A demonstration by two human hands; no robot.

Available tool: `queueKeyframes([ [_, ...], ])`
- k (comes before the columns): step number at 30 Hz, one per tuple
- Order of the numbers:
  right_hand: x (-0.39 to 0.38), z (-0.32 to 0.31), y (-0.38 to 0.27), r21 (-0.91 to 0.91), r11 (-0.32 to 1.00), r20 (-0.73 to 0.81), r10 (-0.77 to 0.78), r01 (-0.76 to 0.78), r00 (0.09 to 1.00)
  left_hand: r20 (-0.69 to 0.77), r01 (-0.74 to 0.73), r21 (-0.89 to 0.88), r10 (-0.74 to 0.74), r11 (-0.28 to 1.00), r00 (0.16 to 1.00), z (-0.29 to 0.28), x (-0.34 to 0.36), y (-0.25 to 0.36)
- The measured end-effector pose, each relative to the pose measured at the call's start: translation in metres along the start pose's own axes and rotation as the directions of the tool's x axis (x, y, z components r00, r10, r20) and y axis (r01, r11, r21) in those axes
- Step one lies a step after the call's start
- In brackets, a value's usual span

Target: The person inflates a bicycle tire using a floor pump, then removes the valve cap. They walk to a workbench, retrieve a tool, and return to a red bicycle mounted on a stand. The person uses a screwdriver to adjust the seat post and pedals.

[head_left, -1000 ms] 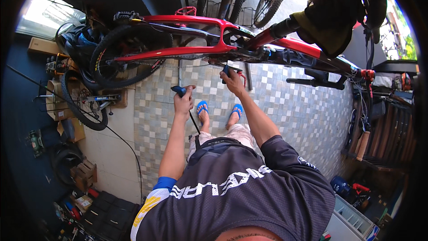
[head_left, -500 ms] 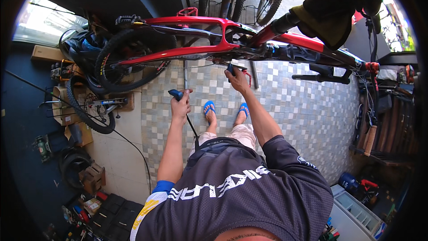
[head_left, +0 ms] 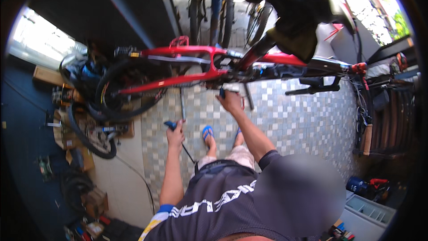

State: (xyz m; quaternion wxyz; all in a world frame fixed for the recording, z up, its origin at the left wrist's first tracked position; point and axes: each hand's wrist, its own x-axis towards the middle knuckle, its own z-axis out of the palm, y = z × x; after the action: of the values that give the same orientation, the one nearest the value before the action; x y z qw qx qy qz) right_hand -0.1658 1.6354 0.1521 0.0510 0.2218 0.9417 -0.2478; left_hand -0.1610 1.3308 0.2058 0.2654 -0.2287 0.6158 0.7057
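A red and black mountain bike point(head_left: 169, 81) hangs sideways across the view in front of me. My left hand point(head_left: 175, 136) is closed around a blue-handled tool point(head_left: 170, 125), held low below the rear wheel point(head_left: 133, 78); a thin black hose or cord point(head_left: 187, 153) trails down from that hand. My right hand point(head_left: 231, 101) is up under the bike's crank area, fingers closed on a small dark blue object point(head_left: 222, 92) whose kind I cannot make out. A red pedal point(head_left: 243, 102) shows just beside this hand. My fingers partly cover both held things.
Black cloth or gloves point(head_left: 296, 22) hang over the bike's upper part. On the left stand a loose wheel point(head_left: 96, 140), cardboard boxes point(head_left: 94, 201) and a black hose point(head_left: 138, 174). Other bikes point(head_left: 227, 15) are beyond. At right are a rack point(head_left: 392, 120) and a white cabinet point(head_left: 368, 209).
The whole view has shifted, so the bike and both hands sit lower in it. My left hand is slightly farther from the bike; my right hand stays at the crank area.
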Motion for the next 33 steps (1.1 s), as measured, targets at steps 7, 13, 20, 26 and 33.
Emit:
queueKeyframes([
  [7,0.011,-0.01,0.007,0.498,0.853,0.216,0.055,-0.158,0.975,0.063,-0.029,0.01,0.029,1.0,0.998,0.011,0.001,0.015],
  [13,-0.004,-0.029,-0.01,0.488,0.865,0.194,0.02,-0.114,0.981,0.107,-0.275,0.247,0.256,0.929,0.961,0.007,0.024,0.006],
  [20,-0.051,-0.052,0.0,0.806,0.567,0.206,0.0,-0.169,0.979,0.443,-0.663,0.504,0.494,0.553,0.748,0.046,0.032,0.01],
  [26,-0.092,-0.112,-0.023,0.798,-0.468,0.133,-0.477,-0.379,0.869,0.435,-0.577,0.559,0.382,0.595,0.815,0.058,-0.001,0.027],
  [33,-0.104,-0.115,-0.025,0.812,-0.291,0.215,-0.657,-0.506,0.722,0.232,-0.501,0.582,0.459,0.641,0.857,0.007,-0.036,-0.003],
])
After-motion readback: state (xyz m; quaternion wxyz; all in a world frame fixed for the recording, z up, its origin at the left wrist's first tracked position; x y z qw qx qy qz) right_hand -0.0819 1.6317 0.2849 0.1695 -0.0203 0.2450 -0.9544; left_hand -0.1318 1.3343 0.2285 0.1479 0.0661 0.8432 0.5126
